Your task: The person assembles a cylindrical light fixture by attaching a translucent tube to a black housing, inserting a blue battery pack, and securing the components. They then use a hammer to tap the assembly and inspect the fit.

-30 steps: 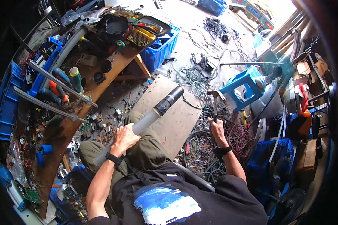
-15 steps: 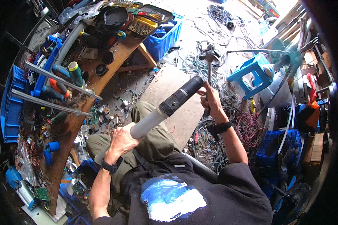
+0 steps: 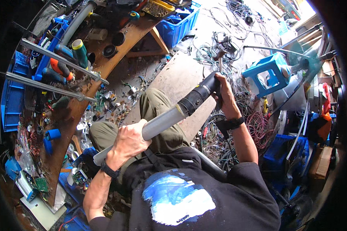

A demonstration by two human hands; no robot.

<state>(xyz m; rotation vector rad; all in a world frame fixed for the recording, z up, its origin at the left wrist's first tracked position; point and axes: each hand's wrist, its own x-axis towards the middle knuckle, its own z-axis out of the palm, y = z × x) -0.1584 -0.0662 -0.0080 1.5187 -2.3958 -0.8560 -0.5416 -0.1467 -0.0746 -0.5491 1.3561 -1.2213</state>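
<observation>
My left hand (image 3: 128,139) is wrapped round a pale grey tube (image 3: 162,124), which slants across my lap from lower left to upper right. A black cylindrical fitting (image 3: 197,97) forms its upper end. My right hand (image 3: 228,99) is closed at that upper end, its fingers against the black fitting. The same hand grips a hammer (image 3: 220,56); its head and part of the shaft show just beyond the fitting, while the rest of the handle is mostly hidden by my hand.
On the left, a wooden bench (image 3: 115,63) carries screwdrivers, metal rods (image 3: 56,86) and scrap. A flat board (image 3: 177,73) lies on the floor ahead. Tangled cables (image 3: 219,46), a light-blue stool (image 3: 266,75) and a blue crate (image 3: 177,29) stand around it.
My right hand has come onto the tube's black end, and the hammer has dropped lower behind it. The tube's lower end now shows past my left wrist. The view has shifted slightly.
</observation>
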